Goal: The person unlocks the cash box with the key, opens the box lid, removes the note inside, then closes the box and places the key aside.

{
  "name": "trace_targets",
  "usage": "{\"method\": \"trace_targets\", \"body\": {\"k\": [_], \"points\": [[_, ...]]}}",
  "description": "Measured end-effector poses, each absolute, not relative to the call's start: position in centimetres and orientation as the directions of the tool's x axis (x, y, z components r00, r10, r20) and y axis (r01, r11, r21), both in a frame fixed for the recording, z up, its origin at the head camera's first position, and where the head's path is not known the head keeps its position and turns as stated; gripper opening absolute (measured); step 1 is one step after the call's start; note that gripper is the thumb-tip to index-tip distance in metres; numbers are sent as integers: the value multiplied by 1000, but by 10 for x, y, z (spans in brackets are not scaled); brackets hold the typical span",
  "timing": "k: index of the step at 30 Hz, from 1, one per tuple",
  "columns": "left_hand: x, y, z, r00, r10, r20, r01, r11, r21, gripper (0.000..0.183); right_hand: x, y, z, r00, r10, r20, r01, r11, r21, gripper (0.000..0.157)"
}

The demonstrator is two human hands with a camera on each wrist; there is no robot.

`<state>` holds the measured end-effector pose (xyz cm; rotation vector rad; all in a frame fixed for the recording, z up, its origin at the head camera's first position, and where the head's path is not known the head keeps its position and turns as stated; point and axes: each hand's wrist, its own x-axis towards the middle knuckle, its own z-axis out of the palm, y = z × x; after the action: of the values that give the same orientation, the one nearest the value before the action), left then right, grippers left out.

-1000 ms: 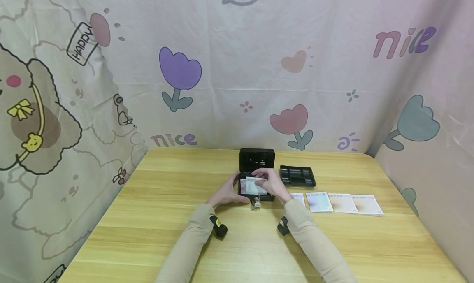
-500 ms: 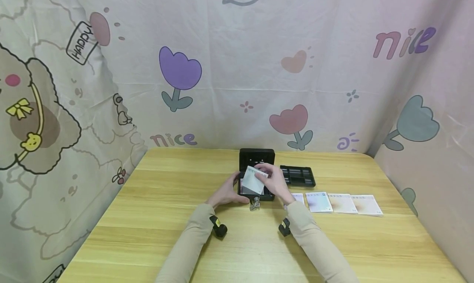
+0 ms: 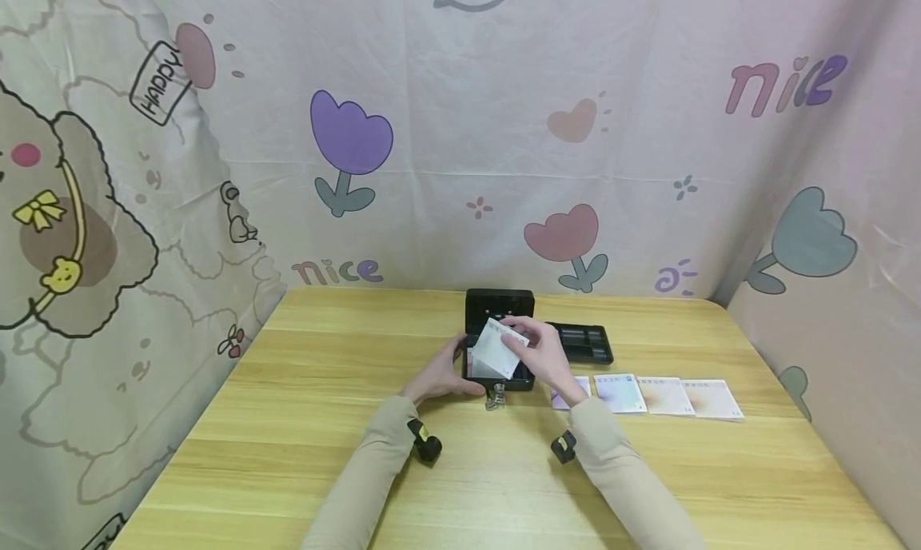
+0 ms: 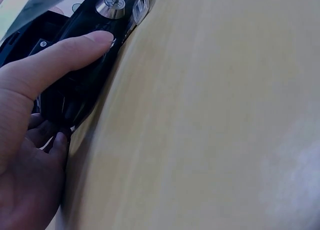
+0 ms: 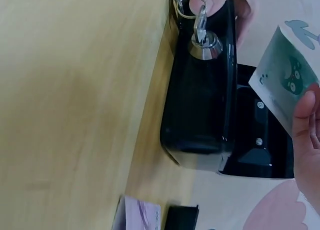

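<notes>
And now, right of centre in the head view, a black tray (image 3: pixel 586 350) with compartments is seen, its near-left end hidden by the right hand (image 3: pixel 543 350). Below it a row is laid out: a purple stack (image 3: pixel 583 385) partly blocked by the right wrist, then a blue stack (image 3: pixel 620 393), a brownish stack (image 3: pixel 665 396) and a peach stack (image 3: pixel 712 399). At the centre, the black box (image 5: pixel 200 104) is held by the left hand (image 3: pixel 439 374), thumb laid on the front and fingers wrapped round the side; its lid (image 3: pixel 498 300) is raised. A pale note (image 3: pixel 499 348) is pinched by the right hand, tilted above the box's interior, much of which is covered by it; a pinkish paper (image 3: pixel 470 364) is glimpsed at the interior's left edge. In the right wrist view, a key (image 5: pixel 201 25) is seen in the lock (image 5: pixel 206 47), and a green figure is shown on the note.

All is set on a wood-grain table (image 3: pixel 302 470), backed by a pale cloth (image 3: pixel 460 118) printed with tulips, hearts and "nice".

Against a second ago, when it was shown down in the box, the note is now lifted and turned; since half a second ago it has been carried slightly right, and more of the tray is covered. The left hand is kept in place.
</notes>
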<state>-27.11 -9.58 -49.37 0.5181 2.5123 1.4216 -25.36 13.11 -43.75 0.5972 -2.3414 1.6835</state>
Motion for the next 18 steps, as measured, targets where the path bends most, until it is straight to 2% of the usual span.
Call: {"method": "trace_targets", "body": {"k": [10,18], "points": [[-269,-96,-493,-918,396,-10,190,461,867,118,-237,151,-433,-922,-263,285,-361,313,-878,27],[-269,-95,-492,-920,391,-22,190,495,848,121,-225,176,-437,-898,-327,294,-397,318,-861,26]]}}
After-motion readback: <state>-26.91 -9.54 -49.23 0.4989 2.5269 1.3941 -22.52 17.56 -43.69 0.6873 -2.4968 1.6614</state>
